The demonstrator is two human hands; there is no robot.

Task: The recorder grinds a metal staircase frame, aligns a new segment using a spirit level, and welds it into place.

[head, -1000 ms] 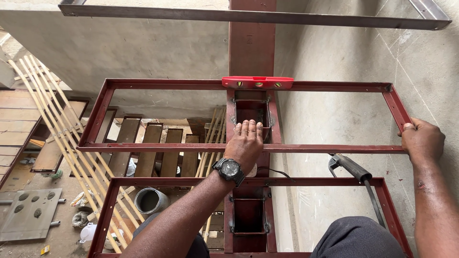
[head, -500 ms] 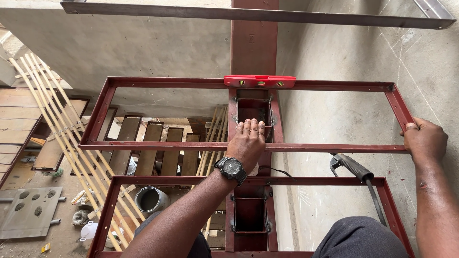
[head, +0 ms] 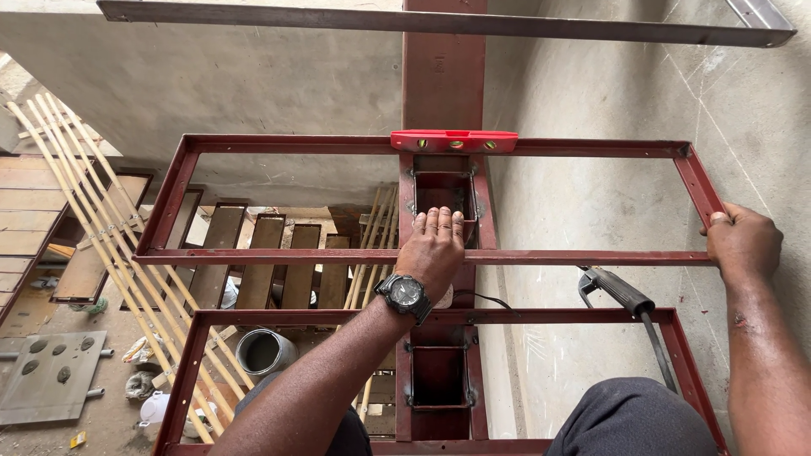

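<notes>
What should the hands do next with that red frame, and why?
Probably hold the red frame steady and check the red level resting on its far bar. The left hand presses the near bar at the middle post, and the right hand grips the frame's end.

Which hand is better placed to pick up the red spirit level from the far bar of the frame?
Probably the left hand. It rests on the near bar at the centre post, directly below the red spirit level. The right hand grips the frame's right end, far off.

Single head view, close above red steel frame [head: 422, 256], facing steeply down stairwell.
</notes>
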